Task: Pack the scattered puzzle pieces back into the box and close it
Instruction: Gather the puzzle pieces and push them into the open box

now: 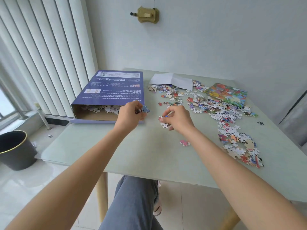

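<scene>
The purple puzzle box [114, 88] lies flat at the table's back left, its near end open with several pieces inside. My left hand [128, 115] hovers just in front of that opening and pinches puzzle pieces, a blue one [145, 109] sticking out of the fingers. My right hand [178, 118] is a little to the right, low over the table, and pinches a few pieces, a white one [164, 125] hanging below. Scattered puzzle pieces [216, 110] cover the right half of the table. A single pink piece [184, 142] lies near my right forearm.
A colourful picture sheet [227, 94] and a folded white paper [172, 80] lie at the back right. The pale green table [132, 150] ends close to my lap. A black bin [15, 150] stands on the floor at left; a radiator [41, 55] lines the wall.
</scene>
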`<control>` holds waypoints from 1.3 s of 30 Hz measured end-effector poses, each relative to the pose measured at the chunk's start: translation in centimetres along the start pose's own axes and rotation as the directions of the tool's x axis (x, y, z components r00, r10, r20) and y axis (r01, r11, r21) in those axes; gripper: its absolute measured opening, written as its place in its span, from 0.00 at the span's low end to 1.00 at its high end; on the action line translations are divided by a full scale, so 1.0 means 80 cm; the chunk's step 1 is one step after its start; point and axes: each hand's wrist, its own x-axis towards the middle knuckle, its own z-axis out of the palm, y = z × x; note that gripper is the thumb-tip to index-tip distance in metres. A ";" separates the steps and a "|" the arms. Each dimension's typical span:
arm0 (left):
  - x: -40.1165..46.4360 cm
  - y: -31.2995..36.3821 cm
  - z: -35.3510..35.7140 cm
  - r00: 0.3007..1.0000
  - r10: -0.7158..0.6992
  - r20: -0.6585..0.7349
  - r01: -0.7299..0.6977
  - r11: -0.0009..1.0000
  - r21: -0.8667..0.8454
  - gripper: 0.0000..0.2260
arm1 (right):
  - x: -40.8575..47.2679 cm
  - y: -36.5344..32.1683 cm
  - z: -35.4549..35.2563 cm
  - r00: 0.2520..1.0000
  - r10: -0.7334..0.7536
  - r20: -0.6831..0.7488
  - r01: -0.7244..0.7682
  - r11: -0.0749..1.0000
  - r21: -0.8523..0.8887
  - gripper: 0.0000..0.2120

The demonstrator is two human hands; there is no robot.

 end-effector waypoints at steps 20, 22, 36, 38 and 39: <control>0.036 -0.128 -0.062 0.988 0.108 0.109 -0.138 0.934 0.329 0.11 | 0.079 -0.047 0.148 0.820 -0.337 0.463 0.566 0.600 -0.565 0.12; 0.030 -0.135 -0.071 0.993 0.108 0.054 -0.119 0.948 0.296 0.09 | 0.070 -0.044 0.144 0.796 -0.304 0.524 0.581 0.628 -0.518 0.14; 0.019 -0.151 -0.106 0.979 0.087 0.183 -0.164 0.872 0.461 0.10 | 0.077 -0.058 0.169 0.860 -0.182 0.476 0.450 0.708 -0.544 0.21; 0.023 -0.145 -0.107 0.979 0.066 0.191 -0.157 0.843 0.514 0.09 | 0.061 -0.057 0.166 0.808 -0.244 0.537 0.520 0.723 -0.454 0.20; 0.025 -0.142 -0.107 0.978 0.057 0.201 -0.158 0.834 0.528 0.08 | 0.056 -0.056 0.165 0.765 -0.226 0.603 0.557 0.703 -0.442 0.22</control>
